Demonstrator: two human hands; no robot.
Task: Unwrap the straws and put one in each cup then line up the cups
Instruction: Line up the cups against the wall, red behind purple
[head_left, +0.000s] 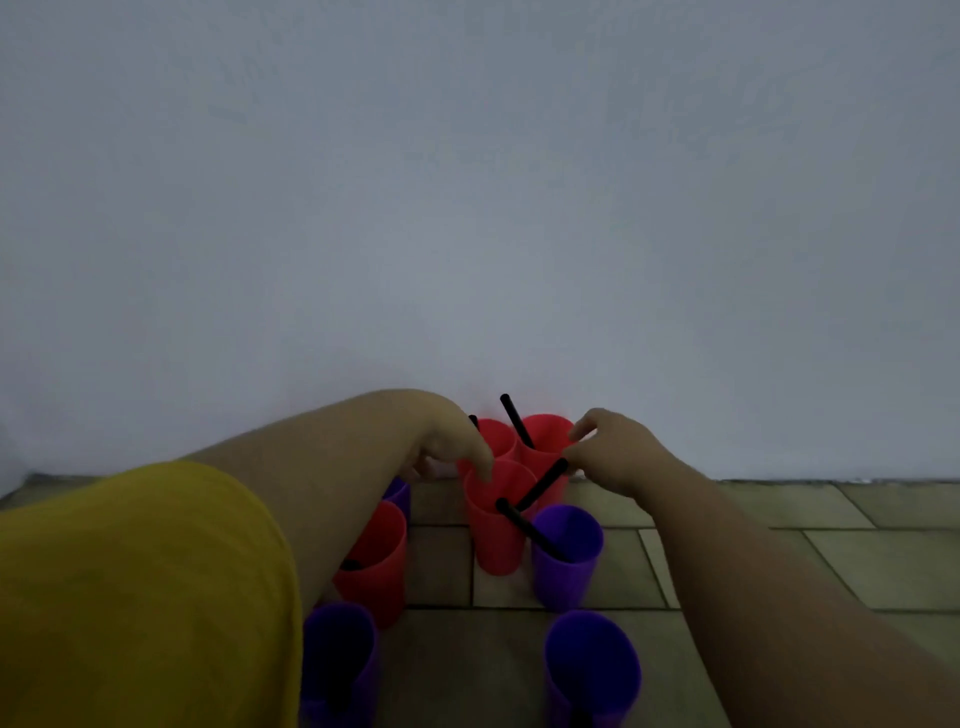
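- A yellow sleeve (145, 587) covers the left upper arm.
- Near it on the tiled floor (779, 551) stand a near purple cup (337, 660) and a left red cup (376, 561).
- The left hand (452, 447) reaches down; one of its fingers (485, 467) touches the rim of the middle red cup (496, 530). I cannot tell if they grasp it.
- Two back red cups (545, 436) stand at the wall.
- The right hand (618, 452) pinches a black straw (543, 483), which is tilted over the middle red cup.
- A right purple cup (566, 561) holds its own straw.
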